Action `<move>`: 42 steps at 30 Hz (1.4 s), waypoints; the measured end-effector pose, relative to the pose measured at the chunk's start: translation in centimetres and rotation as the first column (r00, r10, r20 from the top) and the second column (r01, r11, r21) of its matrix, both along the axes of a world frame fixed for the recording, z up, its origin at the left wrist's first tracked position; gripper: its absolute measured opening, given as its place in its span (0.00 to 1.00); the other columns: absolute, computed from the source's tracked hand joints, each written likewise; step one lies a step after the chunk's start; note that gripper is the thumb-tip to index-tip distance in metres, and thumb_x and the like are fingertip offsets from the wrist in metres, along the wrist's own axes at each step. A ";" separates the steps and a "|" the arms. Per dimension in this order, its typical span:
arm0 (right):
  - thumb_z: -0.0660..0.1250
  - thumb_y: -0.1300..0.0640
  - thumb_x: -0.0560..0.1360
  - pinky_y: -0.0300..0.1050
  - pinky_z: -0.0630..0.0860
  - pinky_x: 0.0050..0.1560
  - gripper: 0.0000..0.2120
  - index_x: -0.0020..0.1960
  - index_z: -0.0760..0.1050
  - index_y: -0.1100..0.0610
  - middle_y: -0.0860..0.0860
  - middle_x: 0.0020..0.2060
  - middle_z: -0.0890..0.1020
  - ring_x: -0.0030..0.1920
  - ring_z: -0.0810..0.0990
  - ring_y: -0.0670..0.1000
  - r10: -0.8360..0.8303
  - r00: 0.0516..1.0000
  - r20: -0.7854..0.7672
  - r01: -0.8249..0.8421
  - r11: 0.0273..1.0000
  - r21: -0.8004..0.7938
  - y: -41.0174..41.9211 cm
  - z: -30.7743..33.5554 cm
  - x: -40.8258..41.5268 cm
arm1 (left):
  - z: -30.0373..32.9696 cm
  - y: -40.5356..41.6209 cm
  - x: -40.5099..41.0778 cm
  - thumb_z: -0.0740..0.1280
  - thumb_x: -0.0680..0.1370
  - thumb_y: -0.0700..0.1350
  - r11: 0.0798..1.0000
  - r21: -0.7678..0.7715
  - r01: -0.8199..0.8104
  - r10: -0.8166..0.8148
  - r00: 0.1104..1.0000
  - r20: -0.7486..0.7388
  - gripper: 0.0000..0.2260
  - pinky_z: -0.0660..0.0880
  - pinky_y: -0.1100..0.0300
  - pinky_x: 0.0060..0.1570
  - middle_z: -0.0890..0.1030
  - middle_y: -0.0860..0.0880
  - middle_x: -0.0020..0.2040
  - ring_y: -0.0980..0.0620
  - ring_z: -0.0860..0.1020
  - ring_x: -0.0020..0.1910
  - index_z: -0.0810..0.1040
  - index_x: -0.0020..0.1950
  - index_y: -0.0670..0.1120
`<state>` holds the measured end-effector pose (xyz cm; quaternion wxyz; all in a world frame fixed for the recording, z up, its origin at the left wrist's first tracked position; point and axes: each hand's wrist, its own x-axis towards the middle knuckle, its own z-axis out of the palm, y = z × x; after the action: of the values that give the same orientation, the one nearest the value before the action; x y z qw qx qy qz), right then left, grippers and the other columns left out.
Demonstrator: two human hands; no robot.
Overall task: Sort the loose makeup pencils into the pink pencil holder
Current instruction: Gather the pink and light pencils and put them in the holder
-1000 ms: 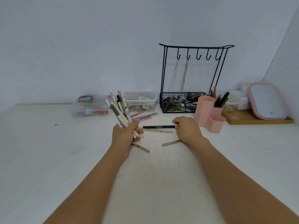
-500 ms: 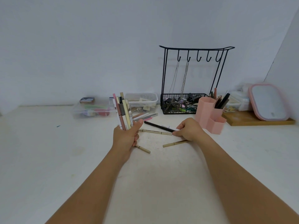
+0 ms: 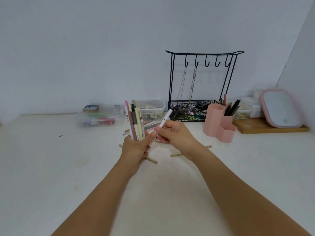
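Observation:
My left hand (image 3: 136, 148) grips an upright bundle of several makeup pencils (image 3: 134, 121) above the white table. My right hand (image 3: 177, 135) is close beside it and pinches a white pencil (image 3: 165, 118) that points up and to the right. Loose beige pencils lie on the table: one (image 3: 151, 160) under my left hand, one (image 3: 176, 155) under my right wrist, more (image 3: 150, 124) behind the hands. The pink pencil holder (image 3: 219, 124) stands to the right with dark pencils (image 3: 232, 107) in its back compartment.
A black wire jewellery rack (image 3: 201, 86) with chains and a basket of clips stands at the back. Clear plastic boxes (image 3: 100, 117) sit at back left and centre. A pink-rimmed mirror (image 3: 281, 108) leans on a wooden board (image 3: 269, 128) at right.
My right hand lifted a pencil off the table and brought it left, up against the bundle. My left hand has turned the bundle upright.

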<state>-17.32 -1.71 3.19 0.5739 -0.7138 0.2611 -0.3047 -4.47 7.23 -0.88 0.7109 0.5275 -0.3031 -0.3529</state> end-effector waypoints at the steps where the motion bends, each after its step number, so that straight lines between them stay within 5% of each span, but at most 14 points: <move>1: 0.70 0.58 0.78 0.37 0.73 0.34 0.09 0.47 0.80 0.66 0.53 0.31 0.80 0.30 0.75 0.45 0.002 1.000 0.005 -0.002 1.000 -0.024 0.3 0.1 0.1 | 0.0 0.2 -0.2 0.82 0.59 0.53 1.000 -0.004 0.025 -0.025 0.999 0.030 0.22 0.63 0.62 0.24 0.71 0.49 0.30 0.54 0.66 0.26 0.76 0.43 0.45; 4: 0.72 0.58 0.76 0.38 0.74 0.35 0.09 0.39 0.80 0.61 0.56 0.32 0.81 0.30 0.76 0.47 0.046 0.999 0.000 -0.046 0.998 -0.053 0.7 0.6 -0.1 | 0.1 0.6 -0.6 0.82 0.65 0.39 0.994 -0.055 0.097 -0.087 0.983 0.162 0.16 0.79 0.61 0.39 0.85 0.45 0.39 0.49 0.85 0.38 0.82 0.49 0.40; 7: 0.75 0.57 0.73 0.37 0.76 0.36 0.09 0.37 0.81 0.60 0.55 0.32 0.84 0.30 0.79 0.46 0.090 0.994 -0.068 -0.095 0.992 -0.077 1.2 0.6 -0.3 | 0.4 0.8 -0.9 0.79 0.67 0.31 0.994 -0.062 0.095 -0.074 0.956 0.286 0.17 0.82 0.56 0.49 0.87 0.42 0.49 0.45 0.86 0.51 0.85 0.54 0.40; 12: 0.77 0.47 0.70 0.42 0.75 0.35 0.15 0.38 0.78 0.58 0.47 0.27 0.81 0.27 0.77 0.44 -0.037 0.963 -0.268 -0.070 0.922 -0.380 1.7 1.2 -0.4 | 0.4 0.7 -1.5 0.72 0.72 0.29 0.999 0.046 0.010 -0.024 0.949 0.313 0.10 0.81 0.50 0.37 0.85 0.44 0.37 0.45 0.83 0.35 0.84 0.49 0.41; 15: 0.75 0.35 0.64 0.46 0.79 0.40 0.24 0.48 0.77 0.52 0.45 0.40 0.83 0.39 0.82 0.46 -0.180 0.949 -0.261 0.021 0.857 -0.515 2.4 2.4 -0.4 | 1.3 0.1 -2.2 0.63 0.76 0.29 0.991 0.125 -0.054 0.002 0.925 0.380 0.10 0.72 0.59 0.24 0.79 0.43 0.28 0.49 0.74 0.23 0.80 0.45 0.41; 18: 0.80 0.47 0.65 0.52 0.82 0.45 0.22 0.52 0.81 0.59 0.55 0.45 0.86 0.43 0.86 0.55 -0.016 1.000 -0.006 0.016 1.000 -0.010 2.8 3.8 -0.3 | 2.6 -0.7 -4.0 0.68 0.75 0.31 0.995 0.094 -0.028 -0.025 0.856 0.517 0.08 0.70 0.61 0.24 0.79 0.47 0.26 0.52 0.76 0.23 0.79 0.43 0.45; 20: 0.79 0.57 0.68 0.53 0.81 0.54 0.17 0.51 0.82 0.66 0.62 0.47 0.86 0.44 0.85 0.55 -0.076 0.985 0.155 0.028 0.957 0.290 2.5 3.9 -0.2 | 2.7 -1.2 -5.1 0.71 0.71 0.31 0.997 0.077 -0.019 -0.030 0.810 0.586 0.09 0.71 0.62 0.26 0.79 0.47 0.27 0.54 0.77 0.24 0.79 0.38 0.45; 22: 0.77 0.60 0.69 0.53 0.82 0.55 0.11 0.47 0.82 0.65 0.61 0.43 0.85 0.42 0.84 0.55 -0.187 0.961 0.201 0.100 0.920 0.379 2.1 3.5 -0.8 | 2.8 -2.2 -6.0 0.72 0.69 0.32 0.997 0.072 -0.035 -0.018 0.780 0.626 0.11 0.72 0.64 0.27 0.81 0.51 0.30 0.56 0.80 0.27 0.80 0.38 0.49; 26: 0.76 0.58 0.70 0.59 0.83 0.51 0.07 0.38 0.80 0.58 0.57 0.32 0.82 0.41 0.84 0.60 -0.321 0.916 0.242 0.228 0.910 0.345 1.4 2.8 -2.5 | 2.8 -3.3 -7.7 0.74 0.68 0.31 0.971 0.238 0.011 -0.113 0.901 0.419 0.15 0.79 0.56 0.33 0.85 0.48 0.38 0.49 0.83 0.36 0.80 0.47 0.49; 28: 0.76 0.58 0.71 0.60 0.82 0.47 0.09 0.36 0.78 0.60 0.57 0.30 0.81 0.37 0.83 0.58 -0.398 0.866 0.304 0.277 0.886 0.372 0.7 2.8 -3.8 | 2.2 -3.7 -7.7 0.76 0.66 0.34 0.942 0.260 0.211 -0.245 0.964 0.104 0.21 0.82 0.55 0.42 0.86 0.46 0.47 0.48 0.84 0.44 0.79 0.57 0.46; 30: 0.74 0.60 0.73 0.55 0.81 0.43 0.09 0.37 0.76 0.61 0.57 0.29 0.78 0.35 0.81 0.57 -0.440 0.804 0.400 0.262 0.866 0.426 -0.2 2.9 -4.9 | 2.0 -3.4 -7.3 0.76 0.69 0.42 0.933 0.052 0.356 -0.312 0.874 -0.373 0.21 0.78 0.45 0.62 0.84 0.42 0.56 0.42 0.82 0.54 0.78 0.62 0.42; 32: 0.74 0.61 0.73 0.51 0.80 0.40 0.08 0.41 0.76 0.62 0.57 0.30 0.78 0.33 0.79 0.56 -0.443 0.778 0.446 0.197 0.845 0.497 0.0 2.5 -5.2 | 2.3 -3.5 -7.8 0.71 0.74 0.54 0.943 -0.111 0.314 -0.305 0.677 -0.670 0.23 0.70 0.38 0.69 0.84 0.39 0.60 0.37 0.81 0.60 0.79 0.63 0.40; 38: 0.77 0.56 0.69 0.52 0.81 0.39 0.11 0.43 0.78 0.59 0.56 0.31 0.81 0.32 0.81 0.56 -0.454 0.826 0.333 0.320 0.865 0.385 0.0 1.6 -5.8 | 4.1 -4.6 -10.4 0.60 0.80 0.64 0.966 -0.062 0.250 -0.245 0.819 -0.518 0.28 0.78 0.46 0.59 0.85 0.42 0.60 0.41 0.83 0.60 0.83 0.62 0.43; 42: 0.71 0.55 0.73 0.51 0.78 0.35 0.07 0.40 0.78 0.58 0.56 0.31 0.82 0.31 0.80 0.54 -0.632 0.775 0.023 0.618 0.749 -0.238 -4.5 2.0 -11.7 | 4.5 -5.4 -9.6 0.61 0.83 0.58 0.995 0.040 0.092 -0.083 0.980 -0.179 0.18 0.77 0.51 0.56 0.86 0.47 0.54 0.48 0.82 0.60 0.81 0.56 0.46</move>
<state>-29.05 -6.17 5.17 0.3436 -0.6559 0.4640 -0.4863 -14.08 1.83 3.63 0.7059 0.4971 -0.2531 -0.4364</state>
